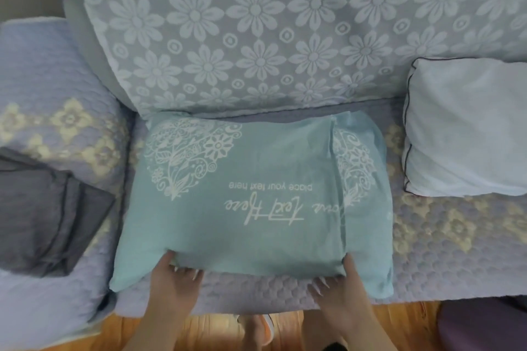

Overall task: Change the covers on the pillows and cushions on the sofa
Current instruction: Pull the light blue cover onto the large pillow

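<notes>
While the teal printed fabric pillow [251, 202] lies on the quilted lavender sofa seat [427, 259], left grip [174, 273] and right grip [339, 276] pinch its near edge, thumbs on top

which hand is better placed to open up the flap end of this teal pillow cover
Right. The overlapping flap seam runs down the teal pillow's right side, nearer the right hand. The left hand grips the opposite corner.
</notes>
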The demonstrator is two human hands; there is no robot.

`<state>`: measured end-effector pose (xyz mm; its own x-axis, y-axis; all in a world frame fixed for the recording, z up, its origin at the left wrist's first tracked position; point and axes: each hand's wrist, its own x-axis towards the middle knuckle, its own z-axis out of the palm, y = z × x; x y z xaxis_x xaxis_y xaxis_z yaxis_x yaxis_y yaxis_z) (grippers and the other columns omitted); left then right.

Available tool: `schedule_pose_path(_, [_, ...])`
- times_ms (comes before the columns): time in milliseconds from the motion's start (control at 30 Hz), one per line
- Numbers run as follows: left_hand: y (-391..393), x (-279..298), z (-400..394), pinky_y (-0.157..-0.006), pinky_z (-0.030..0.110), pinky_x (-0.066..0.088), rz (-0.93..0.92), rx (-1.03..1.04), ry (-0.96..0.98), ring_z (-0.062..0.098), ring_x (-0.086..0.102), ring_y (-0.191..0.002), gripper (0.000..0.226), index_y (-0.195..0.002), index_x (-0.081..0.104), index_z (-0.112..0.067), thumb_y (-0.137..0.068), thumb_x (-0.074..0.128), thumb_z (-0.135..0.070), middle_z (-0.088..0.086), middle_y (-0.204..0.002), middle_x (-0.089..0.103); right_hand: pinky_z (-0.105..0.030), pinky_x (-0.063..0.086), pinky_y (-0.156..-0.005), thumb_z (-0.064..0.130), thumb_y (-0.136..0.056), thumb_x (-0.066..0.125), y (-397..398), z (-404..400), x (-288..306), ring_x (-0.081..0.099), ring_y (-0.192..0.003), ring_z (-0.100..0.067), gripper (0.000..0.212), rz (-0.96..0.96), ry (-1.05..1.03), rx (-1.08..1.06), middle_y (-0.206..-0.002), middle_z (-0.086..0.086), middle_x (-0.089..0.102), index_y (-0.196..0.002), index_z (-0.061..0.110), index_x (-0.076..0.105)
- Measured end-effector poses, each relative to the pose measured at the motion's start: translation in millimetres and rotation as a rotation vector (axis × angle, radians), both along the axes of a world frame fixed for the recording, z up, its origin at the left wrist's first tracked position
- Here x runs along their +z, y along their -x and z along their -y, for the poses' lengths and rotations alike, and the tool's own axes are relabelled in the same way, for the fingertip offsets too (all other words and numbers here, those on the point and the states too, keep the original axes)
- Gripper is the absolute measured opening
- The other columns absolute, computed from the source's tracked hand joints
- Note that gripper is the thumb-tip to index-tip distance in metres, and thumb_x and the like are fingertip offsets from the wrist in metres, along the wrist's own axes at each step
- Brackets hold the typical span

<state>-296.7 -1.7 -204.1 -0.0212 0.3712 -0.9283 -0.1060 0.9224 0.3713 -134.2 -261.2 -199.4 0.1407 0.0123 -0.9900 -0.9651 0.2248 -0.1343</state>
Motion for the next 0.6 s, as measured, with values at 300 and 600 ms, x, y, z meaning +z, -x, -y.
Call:
schedule_pose_path(300, [-78, 191, -38, -0.085, 0.036, 0.059, 0.020, 0.070, -0.681, 0.015, 0.072, -0.105, 0.029, -0.117, 0.066, -0.020, -0.089, 0.073, -0.016, -0.005, -0.116, 0.075, -0.031, 0.053, -0.081, 0.029, -0.086, 0.070, -80, -62, 192, 0.067, -0.089, -0.012, 0.032, 0.743, 0.336, -0.113, -0.100, 0.008, 0.070, -0.115, 0.016, 0.063])
schedule_pose_path(600, [-208, 204, -99, -0.102, 0.034, 0.042, -0.142, -1.234, -0.727, 0.023, 0.055, -0.123, 0.048, -0.147, 0.049, -0.021, -0.102, 0.057, -0.036, 0.003, -0.143, 0.051, -0.036, 0.052, -0.089, 0.018, -0.102, 0.053, -207, -124, 209, 0.063, -0.106, -0.020, 0.034, 0.784, -0.028, 0.508, -0.124, 0.003, 0.061, -0.135, 0.022, 0.056])
